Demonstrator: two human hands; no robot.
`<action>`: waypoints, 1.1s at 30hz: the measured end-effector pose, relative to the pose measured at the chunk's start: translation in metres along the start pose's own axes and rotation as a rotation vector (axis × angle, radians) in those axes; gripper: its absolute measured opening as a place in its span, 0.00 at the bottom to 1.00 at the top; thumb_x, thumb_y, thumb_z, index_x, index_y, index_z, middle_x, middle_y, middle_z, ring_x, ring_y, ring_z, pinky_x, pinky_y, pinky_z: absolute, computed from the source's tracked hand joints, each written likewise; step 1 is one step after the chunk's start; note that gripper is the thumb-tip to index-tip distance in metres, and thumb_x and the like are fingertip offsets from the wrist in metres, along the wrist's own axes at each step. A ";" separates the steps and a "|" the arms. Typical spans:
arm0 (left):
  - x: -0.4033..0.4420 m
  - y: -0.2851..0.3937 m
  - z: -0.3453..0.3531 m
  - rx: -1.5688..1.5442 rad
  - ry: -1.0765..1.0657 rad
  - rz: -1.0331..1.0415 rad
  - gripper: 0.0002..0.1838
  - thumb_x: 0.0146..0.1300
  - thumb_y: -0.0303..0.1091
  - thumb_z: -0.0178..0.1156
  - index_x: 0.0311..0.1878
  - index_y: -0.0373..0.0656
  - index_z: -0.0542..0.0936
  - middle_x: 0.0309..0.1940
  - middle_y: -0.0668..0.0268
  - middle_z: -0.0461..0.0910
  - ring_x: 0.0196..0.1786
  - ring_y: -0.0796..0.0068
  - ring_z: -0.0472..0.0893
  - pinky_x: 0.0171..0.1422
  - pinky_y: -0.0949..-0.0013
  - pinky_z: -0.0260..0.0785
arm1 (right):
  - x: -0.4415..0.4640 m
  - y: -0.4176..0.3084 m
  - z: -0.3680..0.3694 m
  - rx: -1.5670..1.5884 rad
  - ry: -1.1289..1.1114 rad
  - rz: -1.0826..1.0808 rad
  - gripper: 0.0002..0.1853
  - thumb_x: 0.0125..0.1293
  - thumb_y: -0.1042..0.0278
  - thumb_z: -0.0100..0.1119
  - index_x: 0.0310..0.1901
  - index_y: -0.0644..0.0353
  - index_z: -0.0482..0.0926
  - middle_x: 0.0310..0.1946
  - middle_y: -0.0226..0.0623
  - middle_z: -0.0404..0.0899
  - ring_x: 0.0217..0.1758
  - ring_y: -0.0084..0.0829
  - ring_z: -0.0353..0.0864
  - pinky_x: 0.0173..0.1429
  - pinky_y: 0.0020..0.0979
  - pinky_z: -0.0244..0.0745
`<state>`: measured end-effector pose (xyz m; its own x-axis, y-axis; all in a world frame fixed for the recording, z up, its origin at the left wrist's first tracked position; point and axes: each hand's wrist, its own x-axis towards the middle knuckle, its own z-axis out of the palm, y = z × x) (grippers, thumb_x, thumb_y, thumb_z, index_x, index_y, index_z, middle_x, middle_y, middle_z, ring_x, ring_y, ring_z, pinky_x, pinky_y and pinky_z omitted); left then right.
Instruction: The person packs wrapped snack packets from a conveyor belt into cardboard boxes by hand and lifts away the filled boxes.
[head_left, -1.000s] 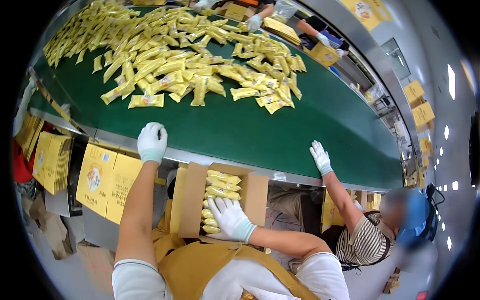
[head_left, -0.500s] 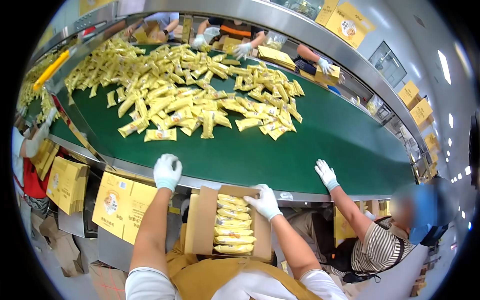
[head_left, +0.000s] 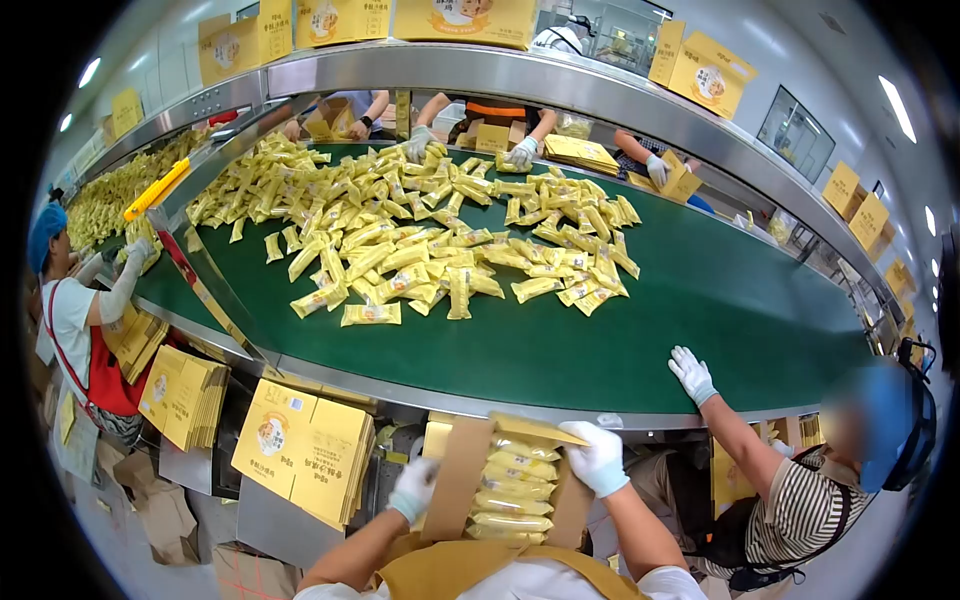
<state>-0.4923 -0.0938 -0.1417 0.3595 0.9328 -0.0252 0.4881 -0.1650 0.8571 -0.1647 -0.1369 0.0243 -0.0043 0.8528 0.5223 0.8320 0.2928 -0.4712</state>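
Observation:
An open cardboard box [head_left: 458, 480] stands against my body below the belt's near edge, with a column of yellow packets [head_left: 513, 486] inside. My right hand [head_left: 598, 457], in a white glove, is closed on the box's upper right flap. At the box's left side is my left hand [head_left: 412, 488], also gloved and smeared by motion, so its fingers are unclear. Many loose yellow packets [head_left: 400, 283] lie heaped on the green conveyor belt [head_left: 560, 370] beyond the box.
Stacked flat cartons [head_left: 302, 450] lean at the left of the box. A co-worker [head_left: 810, 500] at the right rests a gloved hand on the belt. Another person in a red apron [head_left: 100, 370] stands at the far left. Other workers' hands reach in across the belt.
My left hand has come down from the belt's edge to the box's left side. My right hand left the packets for the right flap, which is now folded partly over them. The view has shifted.

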 end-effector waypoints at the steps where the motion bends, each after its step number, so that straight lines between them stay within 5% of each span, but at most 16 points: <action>1: -0.005 -0.023 0.019 0.320 -0.174 0.241 0.19 0.62 0.39 0.66 0.54 0.41 0.83 0.50 0.52 0.84 0.53 0.51 0.83 0.59 0.57 0.76 | 0.000 0.002 -0.004 -0.003 0.070 -0.001 0.14 0.56 0.75 0.65 0.45 0.54 0.87 0.39 0.41 0.87 0.37 0.44 0.87 0.42 0.38 0.82; 2: -0.008 -0.028 0.030 0.590 -0.278 0.532 0.25 0.61 0.42 0.68 0.59 0.40 0.80 0.55 0.52 0.83 0.56 0.50 0.82 0.61 0.58 0.76 | 0.006 0.004 -0.012 -0.128 0.141 -0.088 0.14 0.57 0.77 0.64 0.46 0.56 0.87 0.39 0.41 0.88 0.37 0.44 0.87 0.43 0.37 0.82; 3: -0.019 -0.029 0.047 0.462 -0.172 0.501 0.33 0.57 0.43 0.73 0.63 0.37 0.77 0.61 0.52 0.81 0.60 0.56 0.82 0.63 0.60 0.75 | 0.006 0.007 -0.013 -0.088 0.212 -0.018 0.13 0.58 0.77 0.64 0.45 0.57 0.87 0.38 0.43 0.87 0.36 0.45 0.87 0.43 0.38 0.82; 4: -0.018 0.016 0.031 -0.239 -0.496 -0.068 0.48 0.52 0.44 0.80 0.71 0.35 0.67 0.60 0.48 0.80 0.63 0.60 0.81 0.66 0.59 0.74 | 0.009 0.006 -0.016 -0.088 0.224 0.115 0.12 0.59 0.76 0.64 0.45 0.57 0.87 0.38 0.43 0.87 0.37 0.46 0.87 0.43 0.39 0.81; 7: -0.001 -0.057 0.108 -0.474 -0.445 -0.139 0.77 0.47 0.48 0.84 0.78 0.35 0.29 0.71 0.42 0.66 0.70 0.52 0.74 0.75 0.56 0.67 | 0.015 0.027 -0.010 -0.118 0.277 0.332 0.07 0.65 0.68 0.66 0.41 0.60 0.87 0.32 0.50 0.85 0.34 0.52 0.86 0.39 0.42 0.80; 8: 0.003 0.005 0.086 -0.381 -0.247 0.128 0.77 0.48 0.46 0.84 0.79 0.35 0.27 0.72 0.43 0.64 0.72 0.53 0.73 0.76 0.56 0.66 | 0.011 0.041 -0.008 -0.137 0.226 0.391 0.09 0.66 0.65 0.66 0.38 0.62 0.86 0.30 0.52 0.84 0.33 0.53 0.85 0.38 0.43 0.80; 13: 0.078 0.060 0.083 -0.928 -0.035 0.160 0.74 0.53 0.39 0.80 0.79 0.35 0.25 0.76 0.44 0.60 0.76 0.53 0.67 0.79 0.55 0.62 | 0.010 0.061 -0.032 0.153 0.135 0.448 0.23 0.70 0.59 0.64 0.23 0.71 0.80 0.19 0.56 0.77 0.20 0.48 0.80 0.28 0.43 0.70; 15: 0.091 0.124 0.034 -0.390 0.152 0.440 0.70 0.55 0.36 0.79 0.80 0.35 0.29 0.76 0.44 0.59 0.75 0.53 0.69 0.78 0.55 0.62 | 0.016 0.059 -0.059 0.282 0.187 0.484 0.22 0.70 0.62 0.65 0.22 0.69 0.72 0.14 0.36 0.69 0.20 0.23 0.66 0.26 0.36 0.61; 18: 0.156 0.190 -0.011 -0.362 0.105 0.591 0.65 0.56 0.34 0.78 0.81 0.33 0.35 0.78 0.44 0.57 0.76 0.53 0.66 0.79 0.55 0.60 | 0.034 0.082 -0.083 0.772 0.501 0.379 0.27 0.77 0.51 0.49 0.56 0.72 0.79 0.47 0.37 0.83 0.53 0.30 0.80 0.63 0.34 0.74; 19: 0.183 0.219 -0.023 -0.382 0.102 0.642 0.64 0.57 0.33 0.77 0.81 0.33 0.36 0.76 0.45 0.59 0.75 0.54 0.68 0.78 0.56 0.62 | 0.040 0.117 -0.099 1.091 0.550 0.391 0.25 0.79 0.51 0.45 0.65 0.63 0.74 0.60 0.35 0.78 0.62 0.31 0.78 0.67 0.35 0.72; 22: 0.260 0.332 -0.065 -0.476 0.150 0.821 0.61 0.58 0.32 0.76 0.82 0.34 0.39 0.70 0.48 0.66 0.69 0.59 0.72 0.73 0.59 0.67 | 0.126 0.107 -0.147 1.207 0.521 -0.139 0.27 0.82 0.52 0.42 0.71 0.62 0.68 0.69 0.39 0.73 0.72 0.37 0.71 0.77 0.42 0.64; 25: 0.323 0.443 -0.096 -0.584 0.198 0.974 0.58 0.60 0.32 0.74 0.82 0.35 0.41 0.65 0.51 0.73 0.64 0.63 0.76 0.69 0.62 0.72 | 0.252 0.093 -0.215 0.929 0.721 -0.312 0.29 0.83 0.52 0.39 0.75 0.65 0.63 0.75 0.41 0.66 0.78 0.38 0.65 0.80 0.44 0.59; 27: 0.356 0.500 -0.114 -0.658 0.194 1.027 0.56 0.61 0.31 0.73 0.82 0.36 0.43 0.61 0.53 0.77 0.60 0.66 0.79 0.66 0.64 0.75 | 0.324 0.078 -0.254 0.603 0.615 -0.622 0.30 0.82 0.57 0.42 0.77 0.68 0.60 0.75 0.42 0.65 0.77 0.38 0.66 0.80 0.43 0.61; 28: 0.369 0.520 -0.120 -0.765 0.116 1.045 0.57 0.62 0.39 0.74 0.82 0.37 0.42 0.58 0.53 0.79 0.58 0.66 0.81 0.61 0.65 0.78 | 0.350 0.079 -0.266 0.507 0.653 -0.532 0.32 0.80 0.55 0.46 0.78 0.65 0.58 0.77 0.43 0.62 0.77 0.39 0.66 0.80 0.43 0.60; 31: 0.375 0.550 -0.131 -0.574 0.248 0.885 0.26 0.74 0.42 0.56 0.70 0.43 0.72 0.59 0.46 0.80 0.51 0.48 0.84 0.59 0.54 0.77 | 0.401 0.066 -0.273 0.440 0.681 -0.214 0.36 0.77 0.52 0.51 0.79 0.61 0.58 0.78 0.43 0.61 0.77 0.40 0.67 0.79 0.38 0.62; 33: 0.444 0.543 -0.141 -0.063 0.541 0.911 0.23 0.73 0.41 0.56 0.68 0.44 0.74 0.62 0.47 0.78 0.54 0.45 0.83 0.62 0.53 0.75 | 0.431 0.098 -0.263 0.410 0.672 -0.058 0.36 0.75 0.44 0.52 0.79 0.52 0.62 0.76 0.43 0.65 0.77 0.38 0.67 0.76 0.36 0.64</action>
<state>-0.1801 0.2758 0.3849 0.1593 0.4861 0.8592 0.1650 -0.8712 0.4623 0.0609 0.1455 0.3896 0.4035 0.4251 0.8102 0.5692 0.5766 -0.5860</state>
